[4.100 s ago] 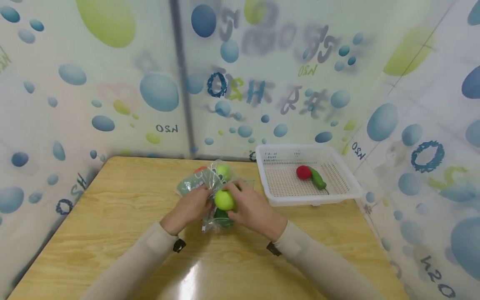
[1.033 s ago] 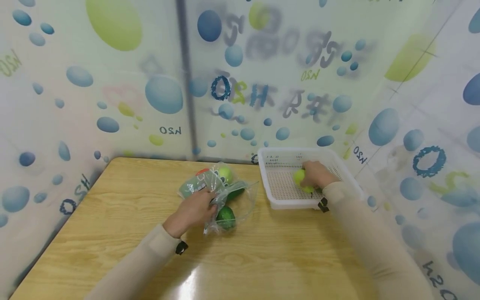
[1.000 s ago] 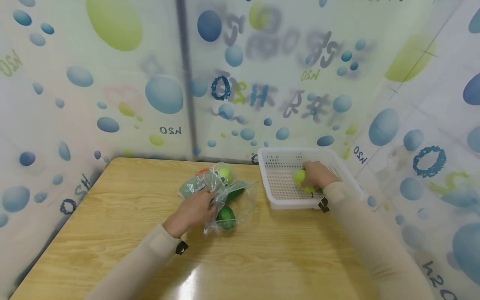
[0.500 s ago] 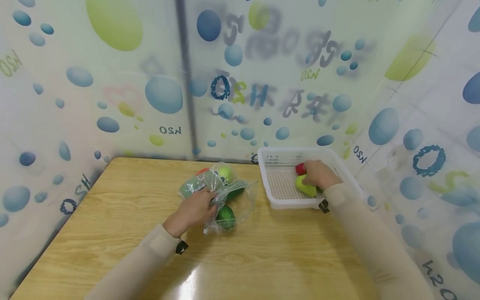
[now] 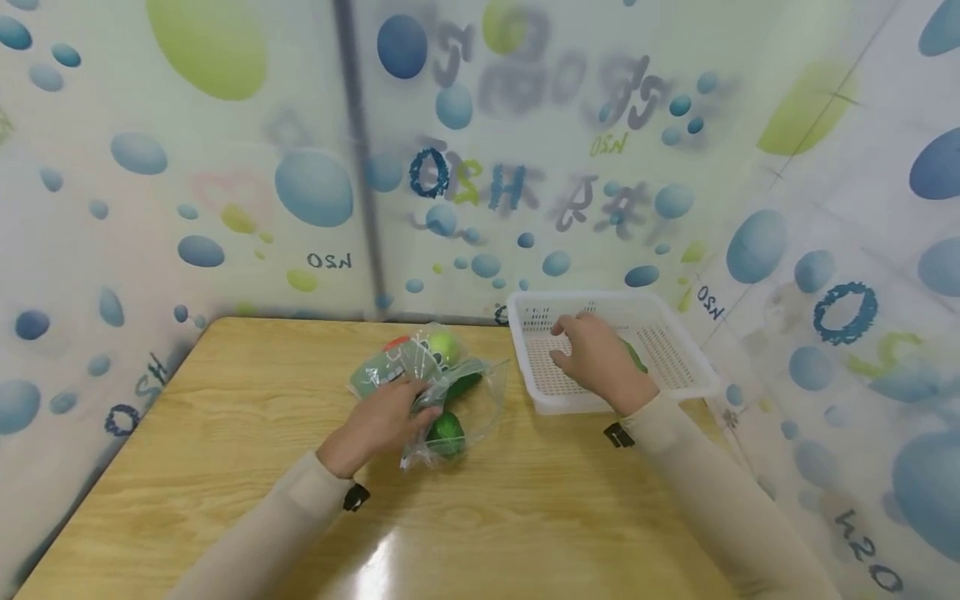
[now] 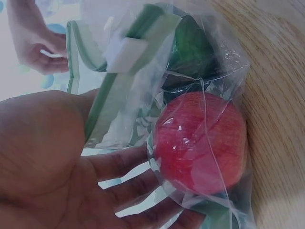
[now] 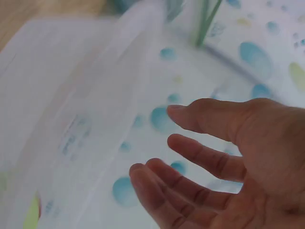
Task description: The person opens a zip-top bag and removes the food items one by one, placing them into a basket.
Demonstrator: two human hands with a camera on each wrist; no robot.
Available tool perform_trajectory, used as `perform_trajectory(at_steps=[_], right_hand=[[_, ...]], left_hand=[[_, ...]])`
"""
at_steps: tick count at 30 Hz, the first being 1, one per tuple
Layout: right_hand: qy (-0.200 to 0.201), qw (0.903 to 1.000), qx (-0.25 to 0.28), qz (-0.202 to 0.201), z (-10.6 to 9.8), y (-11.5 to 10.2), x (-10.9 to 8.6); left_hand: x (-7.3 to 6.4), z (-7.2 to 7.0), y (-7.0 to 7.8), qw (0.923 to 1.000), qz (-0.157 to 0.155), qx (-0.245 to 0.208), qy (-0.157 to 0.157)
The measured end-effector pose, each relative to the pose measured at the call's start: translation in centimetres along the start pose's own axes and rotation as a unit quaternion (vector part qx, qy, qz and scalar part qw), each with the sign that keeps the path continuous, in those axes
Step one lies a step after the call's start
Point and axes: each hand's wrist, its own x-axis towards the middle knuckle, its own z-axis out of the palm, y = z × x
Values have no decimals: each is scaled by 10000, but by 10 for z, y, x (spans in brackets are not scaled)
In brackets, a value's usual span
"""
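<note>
A clear zip bag point(image 5: 487, 408) with a white slider point(image 6: 126, 55) lies on the table. Inside it are a red apple point(image 6: 200, 143), a yellow-green round fruit point(image 5: 442, 350) and a dark green avocado point(image 5: 447, 435). My left hand point(image 5: 378, 423) is at the bag; in the left wrist view its fingers are spread loosely against the plastic beside the apple. My right hand point(image 5: 600, 362) is over the left part of the white basket point(image 5: 540, 404), with nothing between its parted fingers and thumb. Behind that hand a green pepper point(image 5: 637, 357) shows partly; other produce in the basket is hidden.
The wooden table point(image 5: 225, 400) meets a patterned wall point(image 5: 480, 242) at the back. The basket stands at the back right, close to the wall, with the bag to its left.
My right hand has carried a yellow-green pear from the bag into the basket, let it go and moved left, fingers parted. The left hand's hold on the bag has loosened.
</note>
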Motion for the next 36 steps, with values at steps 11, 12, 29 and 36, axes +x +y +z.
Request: perform_trajectory(at_steps=[11,12,29,36], right_hand=[[318,9898,699,-1197,22,-72,-21],[252,9879,741,-1336,24,-78,-22],[-573,9737,135,-2199,73,-123,-28],[-605,9781,-227,-1980,89,-122,-24]], left_hand=[[-2,2,-3,9999,65,145,35],[-2,2,-2,9998,63,168,40],[-2,4,-1,9997,-72,246,54],[-1,1,2,9997,1,223,105]])
